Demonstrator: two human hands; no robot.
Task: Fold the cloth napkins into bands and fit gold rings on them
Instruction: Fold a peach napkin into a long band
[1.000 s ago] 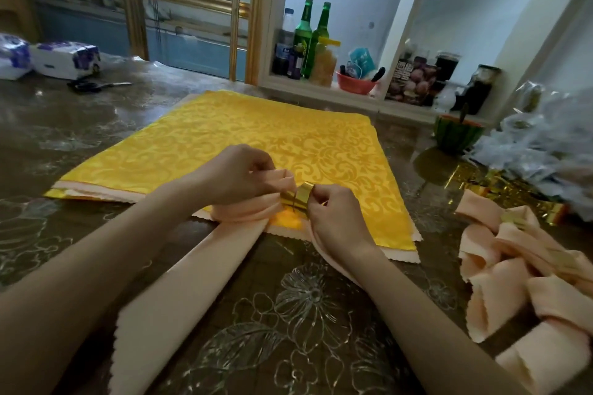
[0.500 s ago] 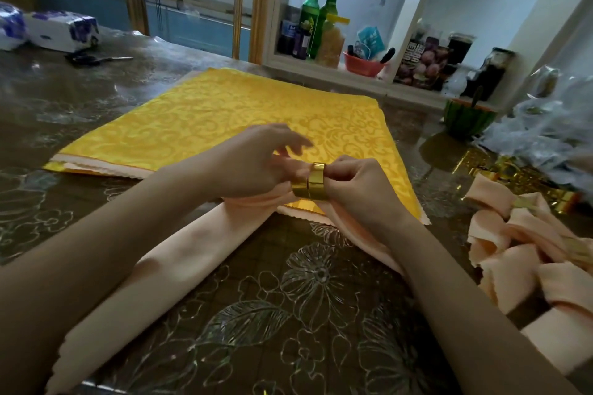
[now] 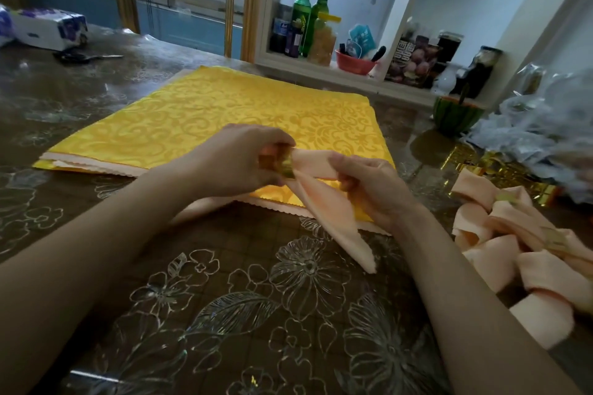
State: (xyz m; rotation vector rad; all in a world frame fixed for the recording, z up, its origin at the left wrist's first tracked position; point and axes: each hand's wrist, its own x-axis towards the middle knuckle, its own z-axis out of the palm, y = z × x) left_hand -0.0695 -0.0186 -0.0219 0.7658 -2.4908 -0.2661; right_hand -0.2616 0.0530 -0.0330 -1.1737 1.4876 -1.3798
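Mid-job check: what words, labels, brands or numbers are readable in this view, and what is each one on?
Nothing reads with certainty.
Dark box with fruit picture: white capitals, too blurred.
Green bottles: labels too blurred.
Dark bottle: label too small.
Tissue pack: purple print, unreadable.
Blue packet: print unreadable.

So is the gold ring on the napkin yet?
Yes, on. The gold ring circles the peach napkin, whose folded ends stick out past it.
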